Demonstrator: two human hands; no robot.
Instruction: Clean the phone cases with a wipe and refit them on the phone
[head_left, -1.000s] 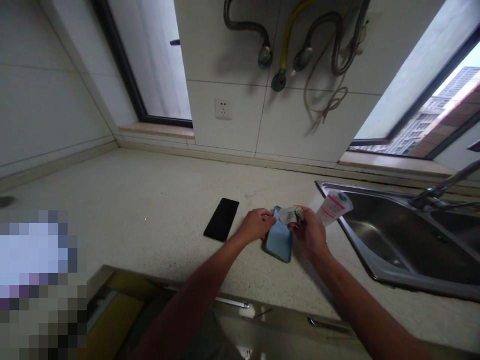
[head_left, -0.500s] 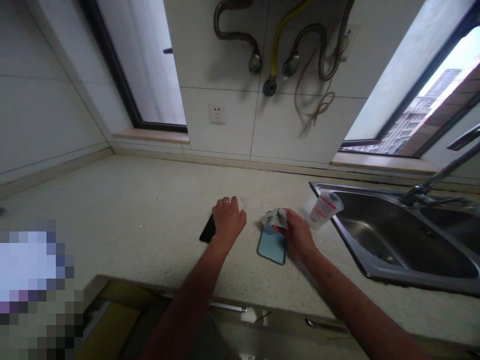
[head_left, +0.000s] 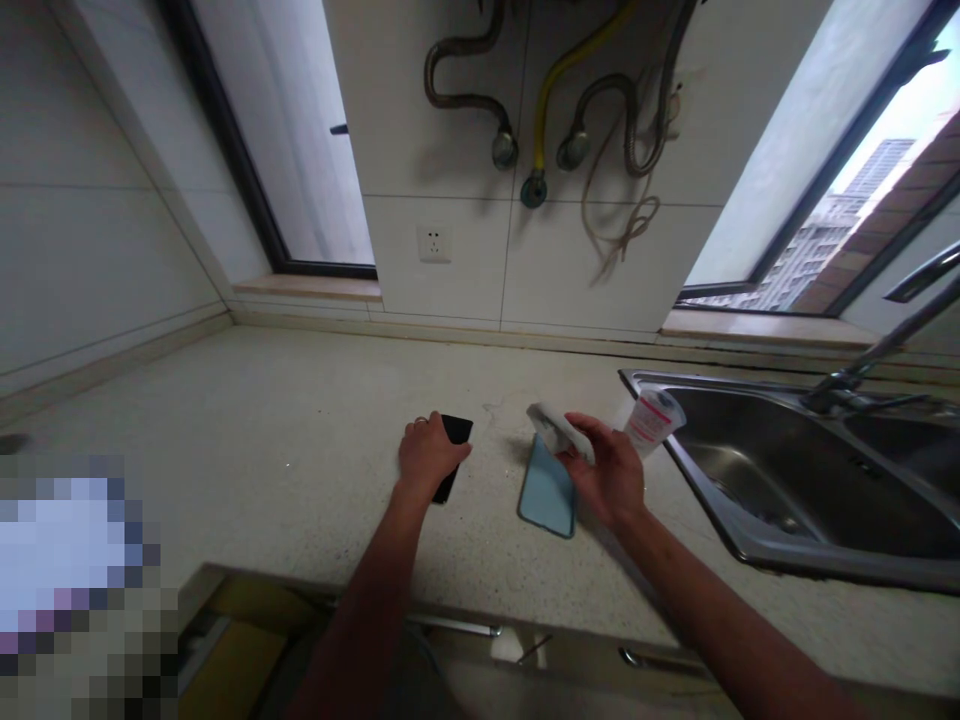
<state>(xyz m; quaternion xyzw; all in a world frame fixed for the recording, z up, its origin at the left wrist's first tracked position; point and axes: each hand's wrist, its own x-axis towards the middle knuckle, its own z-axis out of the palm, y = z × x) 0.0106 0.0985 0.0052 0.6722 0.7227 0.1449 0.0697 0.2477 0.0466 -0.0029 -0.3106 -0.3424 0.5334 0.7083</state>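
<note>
My left hand (head_left: 429,460) is closed over a flat black phone (head_left: 456,430) on the countertop. Its thumb reaches across to the phone's right side, and the palm hides the left part. A crumpled greyish-white tissue or cloth (head_left: 553,428), blurred by motion, is pinched in my right hand (head_left: 609,475). That hand is above the upper right part of a light blue phone case (head_left: 547,493), which lies on the counter. Just beyond my right hand, a clear plastic cup with red print (head_left: 654,420) stands close to the sink.
A steel double sink (head_left: 750,470) with a faucet (head_left: 847,380) is set into the pale speckled countertop (head_left: 262,430). Hoses (head_left: 469,100) and a socket (head_left: 434,244) are on the tiled wall. Drawer handles (head_left: 457,627) run below the front edge. A pixelated patch covers the lower left.
My left hand has shifted left across the phone, so its upper right end now shows. The right hand has turned and lifted the tissue or cloth, uncovering more of the blue case.
</note>
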